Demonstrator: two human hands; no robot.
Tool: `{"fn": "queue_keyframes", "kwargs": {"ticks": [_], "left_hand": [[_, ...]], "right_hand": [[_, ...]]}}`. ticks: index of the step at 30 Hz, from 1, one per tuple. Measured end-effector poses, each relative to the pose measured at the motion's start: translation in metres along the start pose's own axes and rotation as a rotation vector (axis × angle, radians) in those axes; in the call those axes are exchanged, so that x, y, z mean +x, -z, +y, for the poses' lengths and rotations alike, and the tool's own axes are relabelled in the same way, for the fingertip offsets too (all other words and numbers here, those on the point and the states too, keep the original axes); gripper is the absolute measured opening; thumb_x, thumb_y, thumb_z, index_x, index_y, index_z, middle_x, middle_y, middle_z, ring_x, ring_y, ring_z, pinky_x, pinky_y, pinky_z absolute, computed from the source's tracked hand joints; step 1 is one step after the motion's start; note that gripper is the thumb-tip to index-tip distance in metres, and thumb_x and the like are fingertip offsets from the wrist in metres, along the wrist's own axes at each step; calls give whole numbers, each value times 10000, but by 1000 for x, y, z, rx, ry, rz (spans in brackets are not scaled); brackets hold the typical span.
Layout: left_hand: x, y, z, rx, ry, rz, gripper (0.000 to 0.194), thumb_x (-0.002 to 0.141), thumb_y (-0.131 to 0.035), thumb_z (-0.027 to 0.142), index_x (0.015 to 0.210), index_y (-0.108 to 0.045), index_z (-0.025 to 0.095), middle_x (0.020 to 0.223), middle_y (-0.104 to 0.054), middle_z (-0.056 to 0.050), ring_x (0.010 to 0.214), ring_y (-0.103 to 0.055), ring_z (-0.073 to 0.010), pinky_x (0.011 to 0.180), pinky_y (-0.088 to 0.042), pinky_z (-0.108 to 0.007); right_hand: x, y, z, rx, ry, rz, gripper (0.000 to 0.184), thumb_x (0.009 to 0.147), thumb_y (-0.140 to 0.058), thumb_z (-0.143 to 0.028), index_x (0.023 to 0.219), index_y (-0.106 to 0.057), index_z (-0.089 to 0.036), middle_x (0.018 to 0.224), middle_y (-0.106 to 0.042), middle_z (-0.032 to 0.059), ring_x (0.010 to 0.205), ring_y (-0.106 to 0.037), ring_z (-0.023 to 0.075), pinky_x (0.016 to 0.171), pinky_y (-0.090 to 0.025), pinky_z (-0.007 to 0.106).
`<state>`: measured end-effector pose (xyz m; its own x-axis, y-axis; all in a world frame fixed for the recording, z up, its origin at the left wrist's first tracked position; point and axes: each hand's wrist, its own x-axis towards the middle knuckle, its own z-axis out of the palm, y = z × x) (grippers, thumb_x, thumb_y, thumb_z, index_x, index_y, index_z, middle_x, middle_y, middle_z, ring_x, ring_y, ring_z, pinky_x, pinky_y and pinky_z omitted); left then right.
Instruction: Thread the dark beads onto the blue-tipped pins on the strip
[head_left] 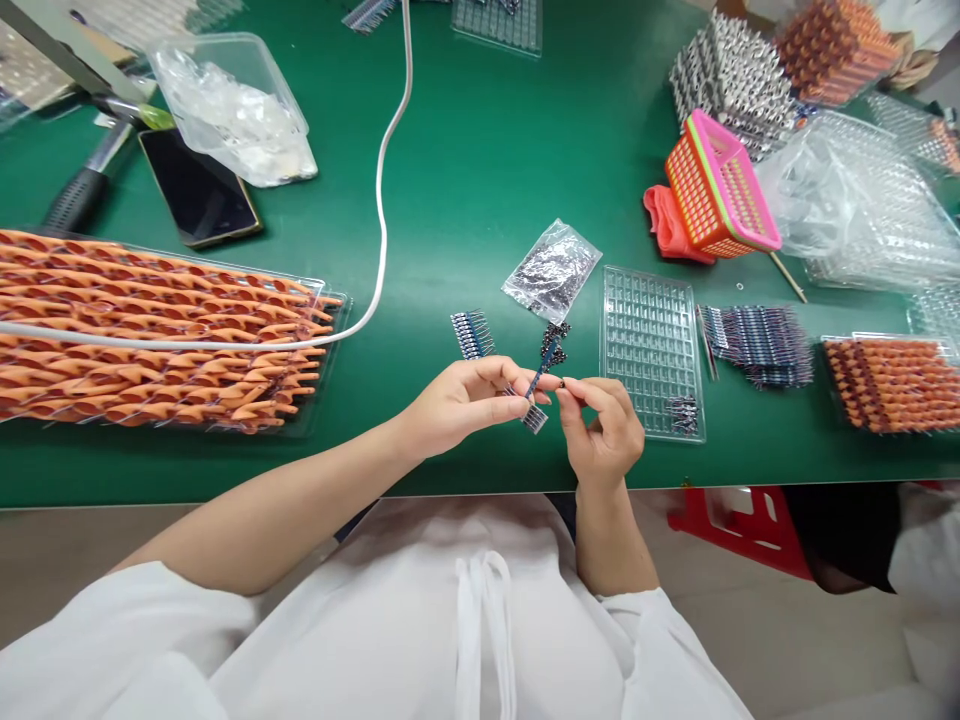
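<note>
My left hand [469,405] is closed, pinching a thin blue strip-like part [538,372] between thumb and fingers. Close beside it, my right hand [606,432] pinches a tiny black piece [561,384] at the fingertips, near the strip; whether the two touch I cannot tell. Under and behind the left fingers lies a row of blue parts with metal pins [471,335], partly hidden. Loose small black pieces [555,342] are scattered just beyond the hands, below a clear bag of dark pieces [553,270]. Right of my hands is a clear compartment tray [646,335] with several small parts in its near corner.
Stacked orange parts [150,340] fill the left side, crossed by a white cable [384,220]. A phone [199,190], hammer [82,190] and plastic tub [281,95] lie behind. To the right are blue parts [757,345], baskets [701,190] and more orange parts [892,385].
</note>
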<state>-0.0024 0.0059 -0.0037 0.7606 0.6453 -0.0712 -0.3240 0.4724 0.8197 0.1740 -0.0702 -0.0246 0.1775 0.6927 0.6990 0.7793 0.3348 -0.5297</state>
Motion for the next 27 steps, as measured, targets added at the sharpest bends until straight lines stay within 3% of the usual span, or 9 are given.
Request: {"fn": "queue_keyframes", "kwargs": {"ticks": [7,16,27], "left_hand": [[0,0,8,47,28,-12,115,831,-736,209,819,-648,137,1126,-734,-123,977,-683,-194,792,-551,-300],[0,1,12,128,27,-22,168,817,-750,268,831,-645,137,1059,-724,-122,1011,-655,-216,826,-532,-333],[-2,-1,14,68,84,1,199,788,-780,276,809,-646,130,1082,-718,-131,969,-665,-209,811,-527,-323]], "right_hand": [[-1,0,1,-2,-7,-22,217,857,-686,-114,1020,-666,-255,857,-691,15,693,-654,137,544,-537,249],[-1,-2,2,76,-20,-61,314,822,-698,-45,1059,-679,-250,896,-684,21,747,-652,143,629,-565,270],[-2,-3,0,74,-35,-27,236,828,-684,-59,999,-676,-220,854,-678,19,692,-625,127,590,-550,254]]}}
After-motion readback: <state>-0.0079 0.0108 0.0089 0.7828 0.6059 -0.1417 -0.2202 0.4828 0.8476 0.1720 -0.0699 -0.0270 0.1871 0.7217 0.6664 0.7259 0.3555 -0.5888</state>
